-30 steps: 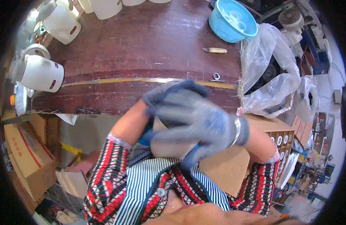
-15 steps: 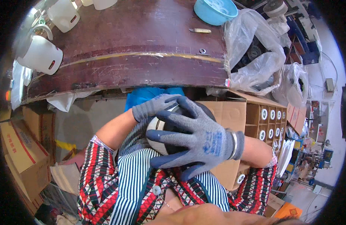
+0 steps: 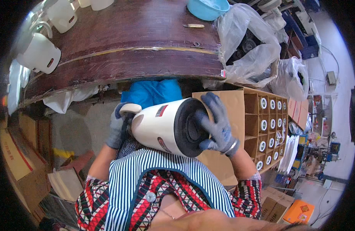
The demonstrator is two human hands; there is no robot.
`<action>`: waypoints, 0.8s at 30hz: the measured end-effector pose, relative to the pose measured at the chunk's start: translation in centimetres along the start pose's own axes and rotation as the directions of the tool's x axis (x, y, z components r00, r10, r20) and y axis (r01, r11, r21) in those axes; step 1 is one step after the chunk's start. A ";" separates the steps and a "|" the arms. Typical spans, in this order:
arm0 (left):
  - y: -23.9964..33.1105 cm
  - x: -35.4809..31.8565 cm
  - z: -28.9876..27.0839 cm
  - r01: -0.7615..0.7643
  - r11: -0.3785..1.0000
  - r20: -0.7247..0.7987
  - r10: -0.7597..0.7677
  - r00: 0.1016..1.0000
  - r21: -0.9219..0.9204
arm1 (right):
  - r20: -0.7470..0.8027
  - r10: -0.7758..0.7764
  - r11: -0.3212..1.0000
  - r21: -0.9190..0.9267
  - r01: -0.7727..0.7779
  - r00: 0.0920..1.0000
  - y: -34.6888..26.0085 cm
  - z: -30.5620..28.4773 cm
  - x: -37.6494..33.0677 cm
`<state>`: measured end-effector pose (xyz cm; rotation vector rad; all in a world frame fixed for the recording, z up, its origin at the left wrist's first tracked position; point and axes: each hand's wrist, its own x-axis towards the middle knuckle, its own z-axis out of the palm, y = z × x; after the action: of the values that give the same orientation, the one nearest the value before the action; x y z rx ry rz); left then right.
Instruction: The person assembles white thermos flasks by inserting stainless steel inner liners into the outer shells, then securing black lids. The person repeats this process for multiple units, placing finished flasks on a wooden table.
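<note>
A white electric kettle (image 3: 153,129) lies on its side above my lap, its black base (image 3: 188,131) turned to the right and small labels on its body. My left hand (image 3: 119,125), in a grey-blue glove, is closed round its left end beside a curved white part (image 3: 130,109). Part of that grip is hidden by the kettle. At the base, my right hand (image 3: 219,129), gloved too, has its fingers spread, with fingertips against or just over the black surface; firm contact cannot be made out.
White kettles (image 3: 41,53) stand at the far left of the dark table (image 3: 127,65). A knife (image 3: 194,25), a blue basin (image 3: 208,9) and plastic bags (image 3: 243,42) are on the far right. A divided carton (image 3: 251,104) holds several round-topped items; boxes (image 3: 23,154) stand left.
The kettle has tipped over to lie sideways, its black base now facing right. My right hand has moved right, off its top; my left hand has shifted left and down to its other end.
</note>
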<state>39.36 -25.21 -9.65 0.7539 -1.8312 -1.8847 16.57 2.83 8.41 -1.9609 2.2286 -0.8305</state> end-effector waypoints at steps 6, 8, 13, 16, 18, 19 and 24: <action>2.7 2.0 1.0 -0.094 0.967 -0.173 0.053 0.983 -0.238 | -0.002 -0.176 0.979 0.107 0.175 0.984 -2.3 1.4 1.2; 3.7 1.0 1.3 -0.201 0.977 -0.297 0.214 0.931 0.072 | 0.098 0.300 0.839 0.446 -0.312 0.949 0.7 4.9 -0.9; 6.9 3.1 -0.6 -0.160 0.949 -0.175 0.212 0.961 0.273 | 0.396 0.716 0.193 0.679 -0.709 0.574 4.4 8.4 -3.6; 2.5 3.6 -4.6 -0.187 0.971 -0.106 0.204 0.973 0.147 | -0.132 0.257 0.949 0.222 -0.224 0.957 3.6 6.1 -0.7; 1.4 3.4 -5.4 -0.157 0.988 -0.086 0.157 0.984 0.006 | -0.118 -0.112 0.986 0.111 0.125 0.987 4.7 7.2 0.2; 1.8 4.0 -5.6 -0.098 0.994 -0.054 0.095 0.994 -0.055 | -0.042 -0.216 0.960 0.173 0.220 0.976 4.0 8.7 1.0; -7.2 0.1 -10.7 -0.043 0.996 -0.030 0.046 0.998 0.082 | -0.298 -0.028 0.911 0.385 0.147 0.954 1.8 14.2 0.4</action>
<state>46.63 -33.19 -16.78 0.7595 -1.8993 -1.7691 20.32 -2.46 -4.40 -1.8423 1.8931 -1.5370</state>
